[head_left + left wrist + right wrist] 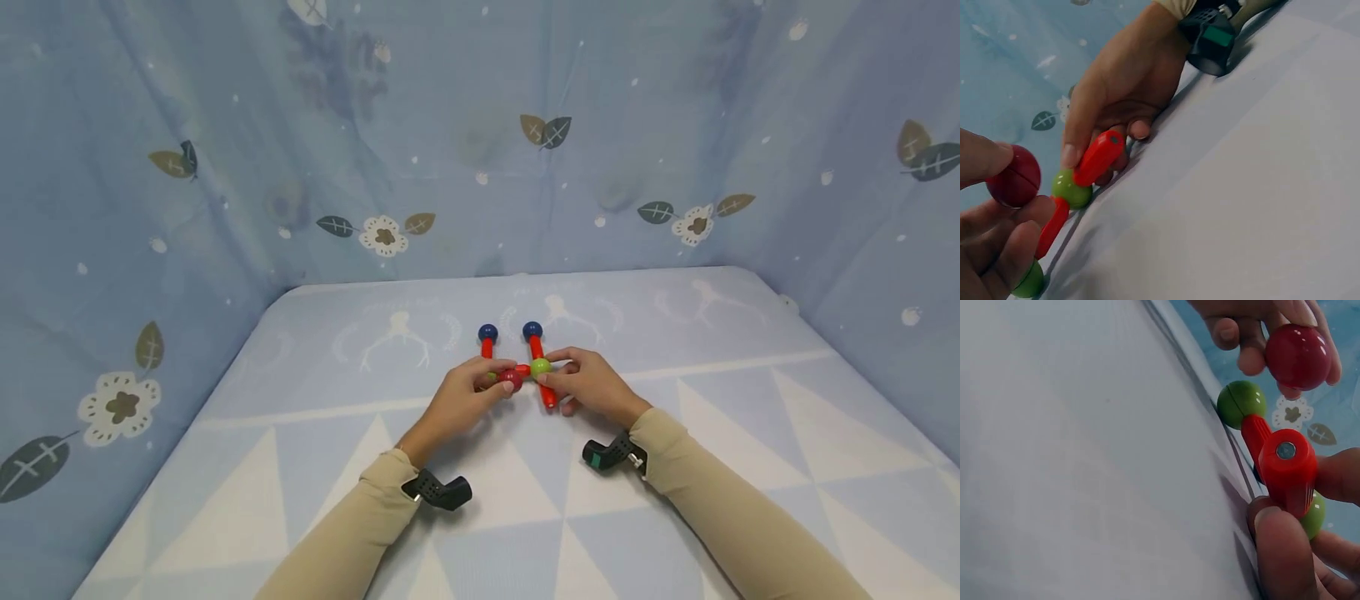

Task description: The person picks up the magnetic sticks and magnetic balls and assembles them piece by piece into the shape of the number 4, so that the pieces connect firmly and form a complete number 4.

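Observation:
My left hand [465, 398] pinches a glossy dark red ball [1015, 177] between thumb and fingers. My right hand [592, 385] grips a green ball [540, 367] where red rods meet. From that ball a short red rod [1288, 465] juts toward me, with a round metal disc on its end. Another red rod [1054, 228] links it to a second green ball [1241, 404], partly covered by the left fingers in the head view. Farther back, a left blue ball [488, 333] and a right blue ball [532, 331] cap two more red rods.
A pale blue and white patterned cloth [495, 517] covers the table. Blue curtain fabric [480, 150] with leaf and flower prints hangs behind and at both sides. Dark wrist devices [442, 492] sit under both beige sleeves [720, 492].

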Demonstrator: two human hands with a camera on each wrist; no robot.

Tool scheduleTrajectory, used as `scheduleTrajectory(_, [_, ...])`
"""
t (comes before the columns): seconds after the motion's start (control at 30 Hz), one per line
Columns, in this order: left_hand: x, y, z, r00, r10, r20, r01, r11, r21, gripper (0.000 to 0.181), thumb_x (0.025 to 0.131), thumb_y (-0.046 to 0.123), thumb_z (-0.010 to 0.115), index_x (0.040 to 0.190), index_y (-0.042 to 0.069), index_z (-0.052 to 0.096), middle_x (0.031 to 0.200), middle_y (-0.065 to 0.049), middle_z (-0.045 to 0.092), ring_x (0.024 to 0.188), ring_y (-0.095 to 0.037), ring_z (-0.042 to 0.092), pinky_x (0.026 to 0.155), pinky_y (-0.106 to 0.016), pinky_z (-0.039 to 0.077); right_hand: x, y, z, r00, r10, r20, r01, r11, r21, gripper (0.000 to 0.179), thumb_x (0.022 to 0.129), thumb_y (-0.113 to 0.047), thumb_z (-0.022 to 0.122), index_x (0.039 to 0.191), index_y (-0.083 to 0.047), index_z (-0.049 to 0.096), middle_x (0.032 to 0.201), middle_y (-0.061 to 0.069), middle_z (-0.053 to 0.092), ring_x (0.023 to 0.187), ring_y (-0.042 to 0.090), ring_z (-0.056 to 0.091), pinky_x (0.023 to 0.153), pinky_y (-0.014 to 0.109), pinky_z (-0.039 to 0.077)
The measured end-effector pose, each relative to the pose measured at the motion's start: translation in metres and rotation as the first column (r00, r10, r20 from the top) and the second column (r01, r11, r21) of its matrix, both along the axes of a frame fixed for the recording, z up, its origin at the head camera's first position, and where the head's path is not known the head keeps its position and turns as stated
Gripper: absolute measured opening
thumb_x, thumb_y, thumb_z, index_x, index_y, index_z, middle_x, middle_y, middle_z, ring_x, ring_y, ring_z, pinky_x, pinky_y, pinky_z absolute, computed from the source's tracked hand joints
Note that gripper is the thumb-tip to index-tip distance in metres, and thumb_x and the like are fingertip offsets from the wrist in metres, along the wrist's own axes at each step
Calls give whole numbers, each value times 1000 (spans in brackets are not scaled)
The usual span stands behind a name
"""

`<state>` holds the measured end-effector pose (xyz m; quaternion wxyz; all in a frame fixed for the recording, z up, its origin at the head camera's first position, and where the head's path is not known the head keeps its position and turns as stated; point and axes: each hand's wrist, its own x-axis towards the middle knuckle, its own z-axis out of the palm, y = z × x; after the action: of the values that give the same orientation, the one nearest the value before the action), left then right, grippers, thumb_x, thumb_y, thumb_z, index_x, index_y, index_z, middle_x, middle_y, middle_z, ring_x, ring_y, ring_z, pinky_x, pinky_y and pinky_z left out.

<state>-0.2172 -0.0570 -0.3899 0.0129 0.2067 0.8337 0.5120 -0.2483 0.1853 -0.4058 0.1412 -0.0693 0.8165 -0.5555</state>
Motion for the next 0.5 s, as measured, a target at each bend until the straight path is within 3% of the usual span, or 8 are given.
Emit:
scheduleTrajectory(0.2, [8,4,-8,996,-62,70,64,997,-36,33,96,19,68,129,15,69,115,1,66,89,-13,67,71,-30,53,-3,-6,-5,1000,-6,1,6,1000,-28,60,89,-27,78,138,-4,51,101,14,66,66,23,66,62,37,58])
scheduleTrajectory(0.5, [10,24,-10,991,-126,48,130,988,-78,28,95,16,70,122,15,73,109,8,71,90,-10,66,79,-26,54,0,-4,0,999,-37,-34,36,999,-8,55,91,-25,76,136,-4,52,101,15,66,62,23,66,61,35,57])
